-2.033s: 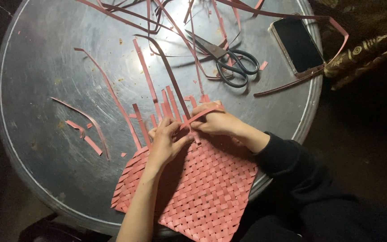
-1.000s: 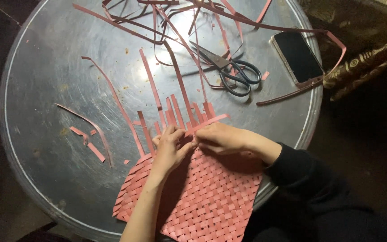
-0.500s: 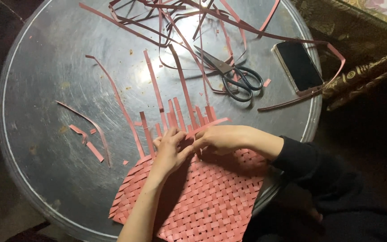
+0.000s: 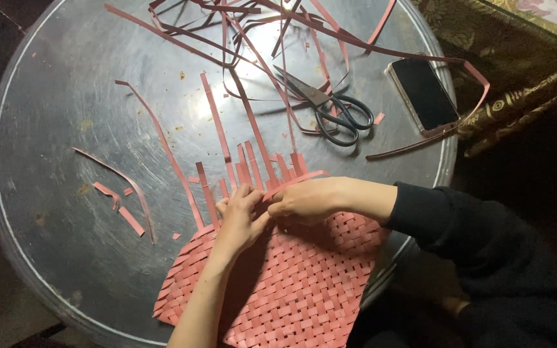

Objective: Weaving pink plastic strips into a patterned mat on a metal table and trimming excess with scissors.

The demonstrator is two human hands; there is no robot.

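Note:
A pink woven mat (image 4: 304,283) of flat strips lies at the near edge of a round dark metal table (image 4: 66,116). Loose strip ends (image 4: 253,161) stick up from its far edge. My left hand (image 4: 240,219) rests on that far edge, fingers pinching the strips. My right hand (image 4: 307,200), in a black sleeve, presses a strip down just beside it. The two hands touch at the fingertips.
Black-handled scissors (image 4: 330,109) lie behind the mat among a tangle of long pink strips (image 4: 259,38). A dark phone (image 4: 423,93) sits at the table's right rim. Short strip scraps (image 4: 120,200) lie to the left. Patterned fabric (image 4: 517,109) is off the right side.
The view has shifted slightly, so the mat sits lower and further left. Both hands stay at the mat's far edge, fingers working the same strips with small movements.

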